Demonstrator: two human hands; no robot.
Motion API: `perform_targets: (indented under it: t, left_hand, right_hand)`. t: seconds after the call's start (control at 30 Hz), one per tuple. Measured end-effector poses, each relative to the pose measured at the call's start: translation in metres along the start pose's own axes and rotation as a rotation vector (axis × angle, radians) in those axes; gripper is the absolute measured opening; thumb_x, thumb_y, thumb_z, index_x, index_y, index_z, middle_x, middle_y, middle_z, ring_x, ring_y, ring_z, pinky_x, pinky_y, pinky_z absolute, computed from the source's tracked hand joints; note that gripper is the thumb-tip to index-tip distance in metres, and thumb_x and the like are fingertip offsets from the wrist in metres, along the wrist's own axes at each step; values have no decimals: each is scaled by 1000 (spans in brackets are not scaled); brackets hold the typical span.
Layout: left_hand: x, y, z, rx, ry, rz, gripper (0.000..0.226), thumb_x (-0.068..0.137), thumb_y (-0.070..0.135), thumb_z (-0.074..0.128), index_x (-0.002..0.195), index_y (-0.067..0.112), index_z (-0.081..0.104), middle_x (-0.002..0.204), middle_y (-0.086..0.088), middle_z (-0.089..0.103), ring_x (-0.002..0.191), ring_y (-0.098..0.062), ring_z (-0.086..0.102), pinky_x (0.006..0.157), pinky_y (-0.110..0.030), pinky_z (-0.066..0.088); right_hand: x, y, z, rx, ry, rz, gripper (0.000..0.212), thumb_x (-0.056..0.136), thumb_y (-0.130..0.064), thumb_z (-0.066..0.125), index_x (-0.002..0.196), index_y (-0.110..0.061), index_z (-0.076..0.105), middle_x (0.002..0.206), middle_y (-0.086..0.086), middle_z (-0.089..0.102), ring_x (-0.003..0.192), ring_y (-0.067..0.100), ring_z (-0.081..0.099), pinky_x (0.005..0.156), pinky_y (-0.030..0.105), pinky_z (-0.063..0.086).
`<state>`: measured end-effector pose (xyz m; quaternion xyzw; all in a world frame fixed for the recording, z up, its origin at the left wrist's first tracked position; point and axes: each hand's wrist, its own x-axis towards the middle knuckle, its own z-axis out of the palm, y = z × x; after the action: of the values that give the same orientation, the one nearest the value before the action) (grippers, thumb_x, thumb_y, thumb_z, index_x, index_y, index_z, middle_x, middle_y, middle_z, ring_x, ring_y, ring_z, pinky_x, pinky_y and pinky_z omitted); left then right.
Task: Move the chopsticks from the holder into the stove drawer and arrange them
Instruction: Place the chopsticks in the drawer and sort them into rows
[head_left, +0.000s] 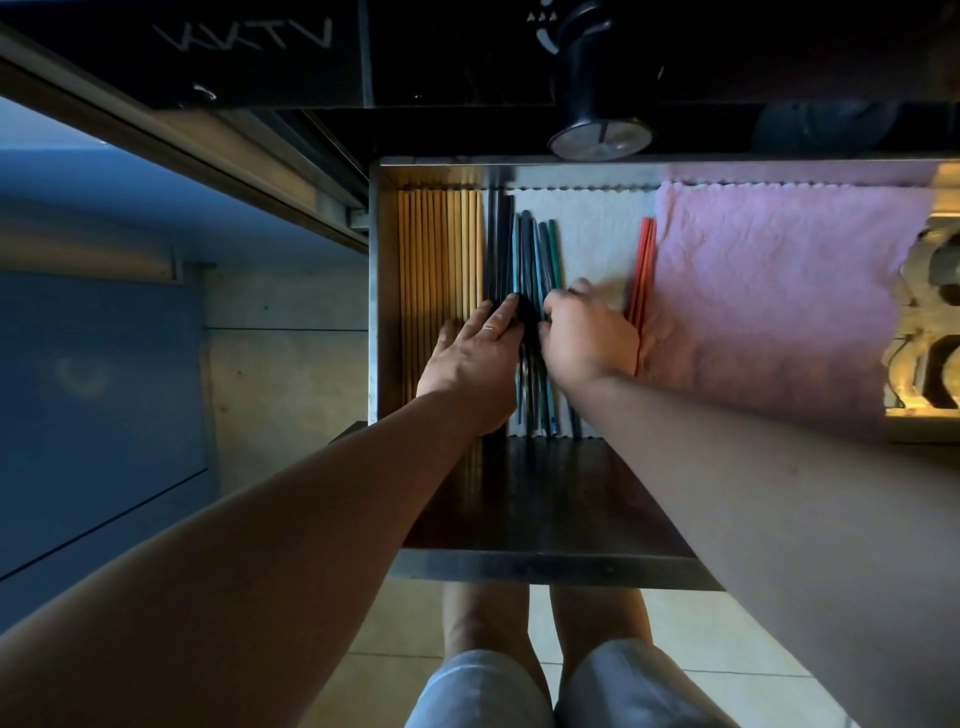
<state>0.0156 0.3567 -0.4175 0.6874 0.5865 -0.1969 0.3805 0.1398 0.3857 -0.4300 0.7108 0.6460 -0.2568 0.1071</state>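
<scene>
The metal stove drawer (374, 291) is pulled open below me. Several wooden chopsticks (439, 249) lie in a neat row along its left wall. Beside them lie dark, blue and green chopsticks (524, 249), slightly fanned. A red pair (643, 265) rests at the edge of the pink cloth. My left hand (475, 358) lies flat, fingers spread, pressing on the dark chopsticks from the left. My right hand (582, 338) is curled, its fingers pinching the blue and green chopsticks from the right. The holder is not in view.
A white cloth (587, 234) and a pink cloth (779, 291) line the drawer floor. A black stove knob (597, 124) sticks out above the drawer. A blue cabinet front (93, 364) stands at the left. My knees (545, 686) are below the drawer's front edge.
</scene>
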Motion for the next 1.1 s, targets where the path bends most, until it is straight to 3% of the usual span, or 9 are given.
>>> perform_targets:
  t: [0.33, 0.6, 0.9, 1.1]
  left_hand:
    - [-2, -4, 1, 0, 18, 26, 67, 98, 12, 41, 155, 36, 15, 162, 16, -11, 150, -12, -9, 122, -47, 4]
    - [-4, -2, -1, 10, -6, 16, 68, 94, 6, 46, 153, 30, 24, 162, 14, -15, 150, -14, -13, 118, -54, 4]
    - [-7, 4, -4, 45, -36, 0, 62, 92, 5, 52, 147, 29, 35, 162, 8, -20, 150, -21, -16, 115, -60, 6]
    - [-12, 2, -3, 105, -62, 11, 76, 91, 9, 53, 150, 44, 20, 160, 10, -26, 149, -20, -18, 116, -59, 6]
  right_hand:
    - [9, -12, 4, 106, -39, 203, 13, 92, -19, 57, 98, -11, 67, 99, 10, 70, 94, 31, 67, 77, 34, 52]
    - [8, -9, 0, 428, -80, 383, 34, 82, -36, 58, 102, -9, 66, 99, 9, 70, 94, 28, 67, 74, 28, 48]
    - [-3, 12, -17, 571, 12, 354, 23, 85, -27, 59, 100, -12, 66, 99, 2, 69, 93, 19, 60, 71, 19, 35]
    - [-4, 17, -14, 630, 16, 300, 17, 85, -23, 59, 97, -13, 64, 83, -4, 59, 79, 15, 55, 66, 18, 34]
